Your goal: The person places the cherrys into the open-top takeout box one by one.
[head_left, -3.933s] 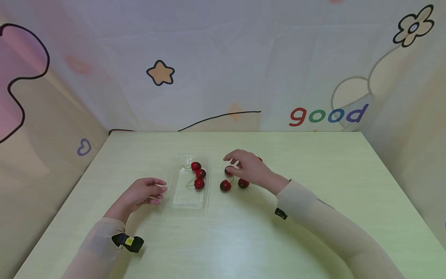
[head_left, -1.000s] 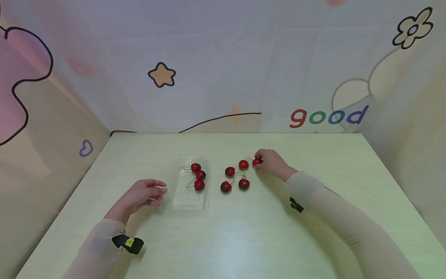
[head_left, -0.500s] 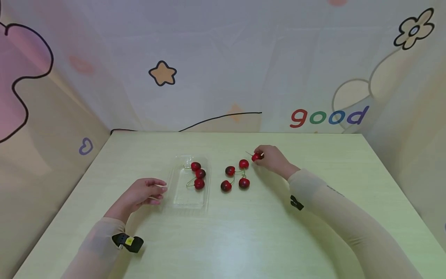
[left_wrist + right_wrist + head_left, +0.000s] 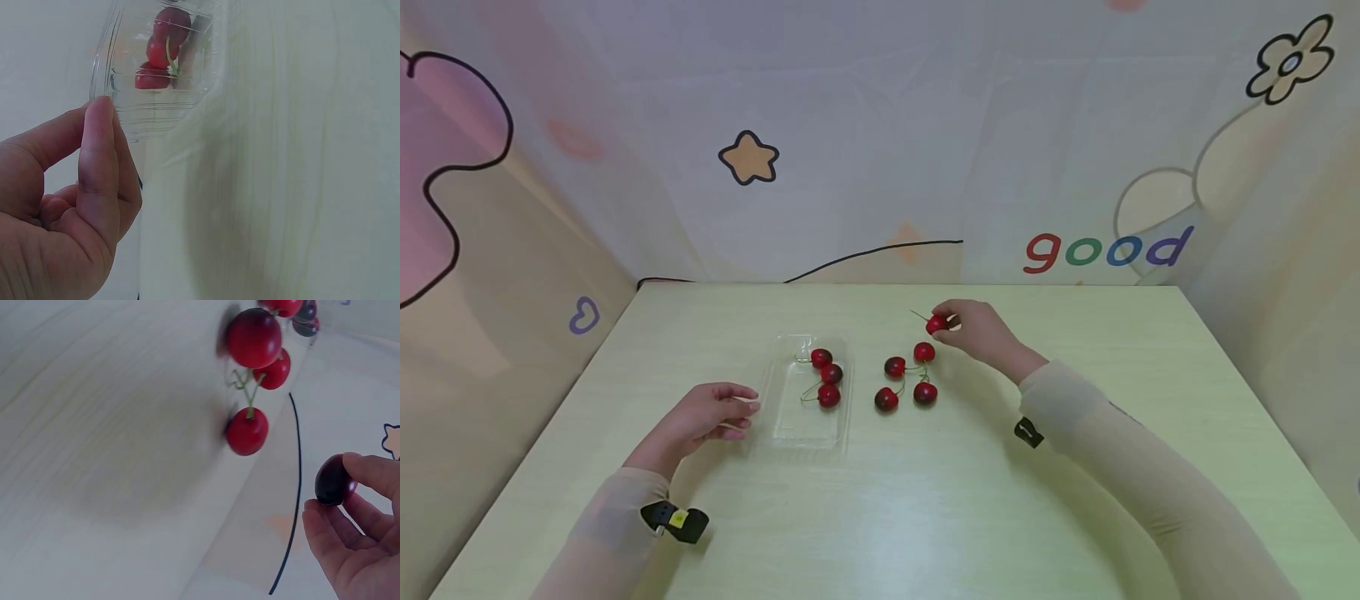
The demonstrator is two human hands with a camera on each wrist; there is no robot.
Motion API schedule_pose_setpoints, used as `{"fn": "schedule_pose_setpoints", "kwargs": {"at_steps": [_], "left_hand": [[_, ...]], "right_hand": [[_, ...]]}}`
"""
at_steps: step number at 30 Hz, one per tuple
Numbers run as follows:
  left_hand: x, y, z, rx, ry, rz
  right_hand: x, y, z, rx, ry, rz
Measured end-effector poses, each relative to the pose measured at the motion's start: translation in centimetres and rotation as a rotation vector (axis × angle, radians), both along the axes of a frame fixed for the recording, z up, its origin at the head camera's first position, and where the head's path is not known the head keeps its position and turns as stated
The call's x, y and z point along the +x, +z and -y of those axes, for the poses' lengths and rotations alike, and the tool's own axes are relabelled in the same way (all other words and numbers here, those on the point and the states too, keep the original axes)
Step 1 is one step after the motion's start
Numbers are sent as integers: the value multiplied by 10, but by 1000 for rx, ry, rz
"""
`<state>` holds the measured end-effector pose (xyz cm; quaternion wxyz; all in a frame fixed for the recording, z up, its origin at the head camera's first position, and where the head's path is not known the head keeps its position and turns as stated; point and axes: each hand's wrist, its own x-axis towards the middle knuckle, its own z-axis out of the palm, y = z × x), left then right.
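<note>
Raised above the table, a dark red cherry [image 4: 936, 324] with its stem pointing left is pinched between the thumb and fingers of my right hand [image 4: 985, 333]. That cherry [image 4: 335, 481] also shows in the right wrist view. My left hand [image 4: 703, 414] lies beside a clear plastic container [image 4: 805, 429], fingers relaxed and tips at its left rim; whether they touch it, I cannot tell. Three cherries [image 4: 829, 396] sit in the container's right half. Below and left of my right hand, several stemmed cherries [image 4: 925, 393] form a loose cluster on the table.
The pale wooden table [image 4: 895, 517] runs back to a printed cloth backdrop [image 4: 880, 125]. Wrist cameras are strapped to both sleeves; the left camera [image 4: 676, 521] sits low over the table.
My right hand came to the far cherry at the right, took hold of it, and has lifted it up and to the left. The left hand and container have stayed put.
</note>
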<state>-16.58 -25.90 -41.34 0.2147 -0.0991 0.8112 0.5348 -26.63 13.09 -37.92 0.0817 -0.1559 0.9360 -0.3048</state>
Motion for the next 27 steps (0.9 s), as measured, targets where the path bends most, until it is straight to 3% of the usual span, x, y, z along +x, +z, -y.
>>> {"fn": "schedule_pose_setpoints", "kwargs": {"at_steps": [10,27], "left_hand": [[1,2,-1,0,-3,-9],[2,2,-2,3,-7,-20]], "right_hand": [[17,16,12,-62,62,-8],[29,15,33,-104,113,64]]}}
